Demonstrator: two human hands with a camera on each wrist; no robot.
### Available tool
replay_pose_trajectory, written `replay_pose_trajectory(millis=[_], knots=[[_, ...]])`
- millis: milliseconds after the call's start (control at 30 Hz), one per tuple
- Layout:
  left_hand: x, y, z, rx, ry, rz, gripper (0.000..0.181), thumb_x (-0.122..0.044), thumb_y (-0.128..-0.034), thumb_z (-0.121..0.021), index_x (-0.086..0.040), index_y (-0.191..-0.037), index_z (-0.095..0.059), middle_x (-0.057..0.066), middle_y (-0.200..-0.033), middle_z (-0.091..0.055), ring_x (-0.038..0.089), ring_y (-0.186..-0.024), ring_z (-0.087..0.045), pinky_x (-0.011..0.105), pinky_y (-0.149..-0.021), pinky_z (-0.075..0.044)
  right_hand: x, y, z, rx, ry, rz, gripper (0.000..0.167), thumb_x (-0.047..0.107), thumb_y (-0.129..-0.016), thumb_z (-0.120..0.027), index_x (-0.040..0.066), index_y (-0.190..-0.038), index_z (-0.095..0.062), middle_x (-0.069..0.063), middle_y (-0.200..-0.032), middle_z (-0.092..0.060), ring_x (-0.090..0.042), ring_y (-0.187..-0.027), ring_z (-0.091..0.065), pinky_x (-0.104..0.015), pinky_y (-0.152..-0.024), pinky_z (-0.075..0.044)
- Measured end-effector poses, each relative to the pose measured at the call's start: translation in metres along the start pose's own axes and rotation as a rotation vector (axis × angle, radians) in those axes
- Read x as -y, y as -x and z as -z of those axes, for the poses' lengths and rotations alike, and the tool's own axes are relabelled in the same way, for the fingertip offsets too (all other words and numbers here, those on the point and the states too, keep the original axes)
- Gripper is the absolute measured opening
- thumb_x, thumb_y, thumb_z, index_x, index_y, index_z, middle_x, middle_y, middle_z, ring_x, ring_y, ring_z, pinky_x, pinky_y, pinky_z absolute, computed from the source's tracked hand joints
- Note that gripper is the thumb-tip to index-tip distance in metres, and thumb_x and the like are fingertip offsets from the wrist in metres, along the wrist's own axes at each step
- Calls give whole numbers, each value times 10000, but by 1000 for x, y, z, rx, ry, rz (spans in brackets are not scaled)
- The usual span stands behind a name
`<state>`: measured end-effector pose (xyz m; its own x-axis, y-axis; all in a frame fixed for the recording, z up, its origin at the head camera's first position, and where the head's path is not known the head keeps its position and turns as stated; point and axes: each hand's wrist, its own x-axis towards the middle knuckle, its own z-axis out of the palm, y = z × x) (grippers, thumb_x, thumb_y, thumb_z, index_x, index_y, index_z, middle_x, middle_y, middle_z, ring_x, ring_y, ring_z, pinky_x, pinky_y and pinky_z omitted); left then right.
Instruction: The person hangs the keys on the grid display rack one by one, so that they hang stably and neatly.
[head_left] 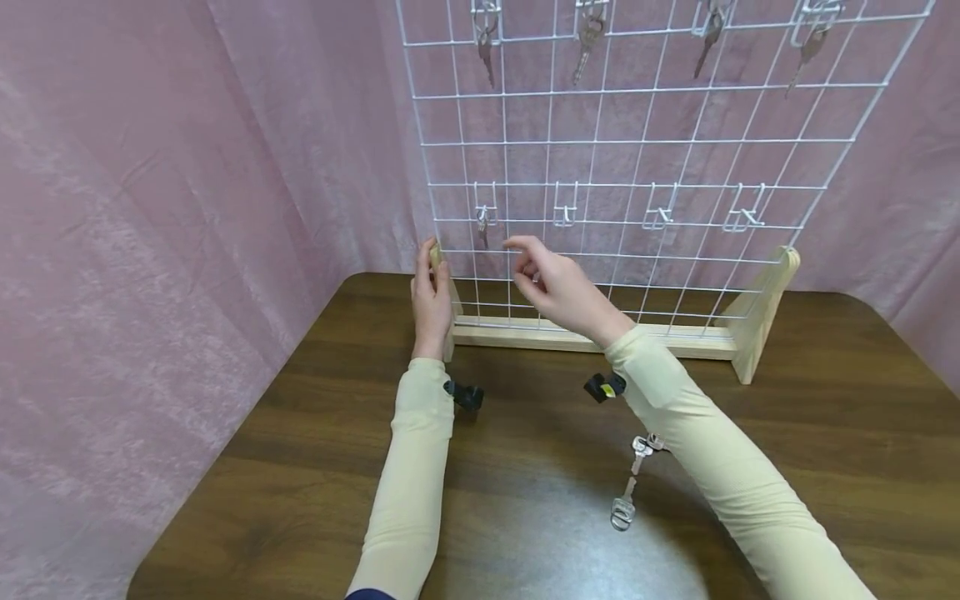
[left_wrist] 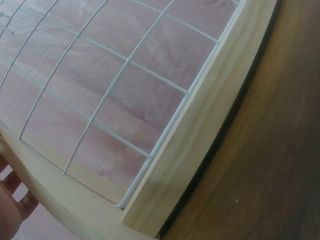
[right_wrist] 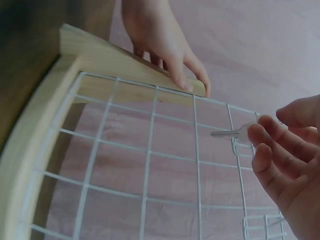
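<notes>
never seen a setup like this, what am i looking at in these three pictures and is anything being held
There is no machine here, only a person's two bare hands. The wide picture comes from a camera worn on the head; the two closer ones come from small black cameras, one on each wrist.

On the brown table a white wire grid stands upright in a wooden stand. Several keys hang from hooks on it; a few loose keys lie on the table near the right sleeve.

The left hand grips the stand's side. The right hand is beside a hanging key and seems to hold nothing.
</notes>
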<state>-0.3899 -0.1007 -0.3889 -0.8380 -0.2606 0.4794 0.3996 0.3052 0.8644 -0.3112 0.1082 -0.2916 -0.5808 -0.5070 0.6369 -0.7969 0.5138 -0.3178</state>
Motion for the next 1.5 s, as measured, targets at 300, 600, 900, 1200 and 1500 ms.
replay_pose_trajectory(millis=[300, 600, 900, 1200, 1500], knots=[[2, -1, 1, 21, -4, -5, 394, -383, -1026, -436, -453, -1411, -388, 118, -1224, -565, 248, -1119, -462, 451, -873, -457, 10, 42, 3, 58, 13, 2, 339, 17, -932, -573, 26, -1265, -511, -51, -890, -648, -139, -805, -641, -270, -616, -489], [3, -1, 1, 21, 9, -5, 399, -385, -1025, -437, -442, -1417, -387, 128, -1225, -560, 258, -1114, -459, 457, -872, -459, 14, 75, 4, 152, 114, 148, 295, 28, -909, -608, 53, -1202, -585, -23, -965, -649, -101, -856, -616, -265, -714, -523], [2, -1, -2, 18, 13, -3, 392, -387, -1028, -428, -453, -1411, -383, 121, -1224, -551, 252, -1105, -463, 449, -853, -467, 6, 114, 6, 360, 174, 254, 320, 121, -888, -669, 123, -1198, -591, 12, -1113, -632, -116, -993, -626, -309, -830, -533], [1, -1, 0, 23, 9, -5, 394, -391, -1027, -427, -449, -1415, -385, 132, -1178, -556, 255, -1080, -458, 437, -838, -457, 3, 147, 12, 783, 33, 254, 485, 381, -762, -788, 188, -1161, -594, 85, -1172, -566, -85, -1074, -581, -295, -903, -493], [1, 0, 1, 33, 12, 1, 397, -364, -1031, -432, -420, -1422, -385, 121, -1191, -553, 255, -1096, -455, 456, -846, -467, 9, 165, 21, 953, -40, 25, 437, 173, -682, -832, 187, -1040, -582, 100, -1006, -515, -3, -805, -500, -116, -673, -454]])
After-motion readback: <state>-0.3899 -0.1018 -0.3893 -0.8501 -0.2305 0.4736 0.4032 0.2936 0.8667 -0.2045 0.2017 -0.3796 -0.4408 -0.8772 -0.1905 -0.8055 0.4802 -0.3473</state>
